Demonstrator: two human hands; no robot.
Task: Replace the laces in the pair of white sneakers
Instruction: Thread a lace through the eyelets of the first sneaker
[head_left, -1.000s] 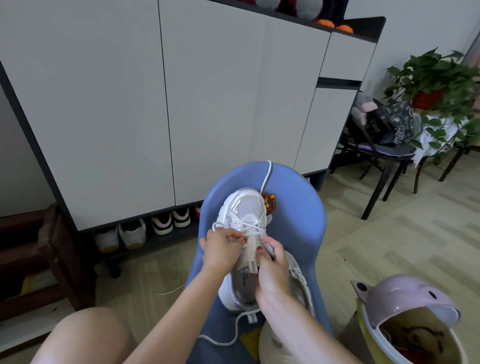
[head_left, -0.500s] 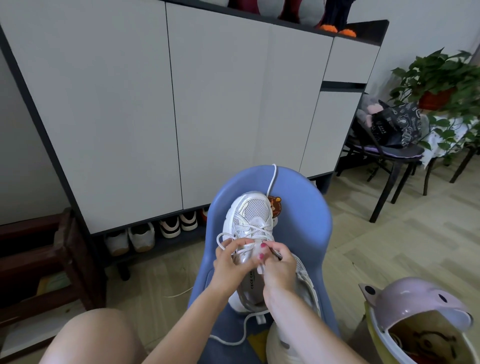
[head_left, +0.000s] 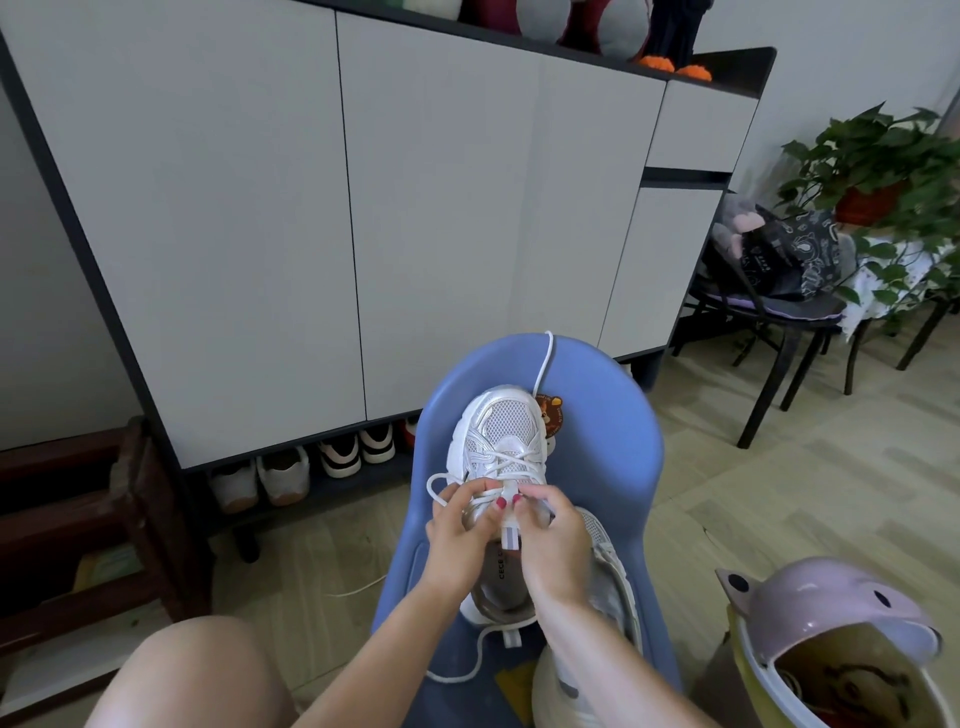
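Hands (head_left: 511, 525) closer together than before, both pinching lace (head_left: 488, 496) over sneaker (head_left: 501, 441) tongue.

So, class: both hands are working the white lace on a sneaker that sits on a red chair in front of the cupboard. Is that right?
Not quite: the chair is blue, not red, as the head view shows. The rest holds: the left hand and right hand both work the white lace on the sneaker, in front of the cupboard.
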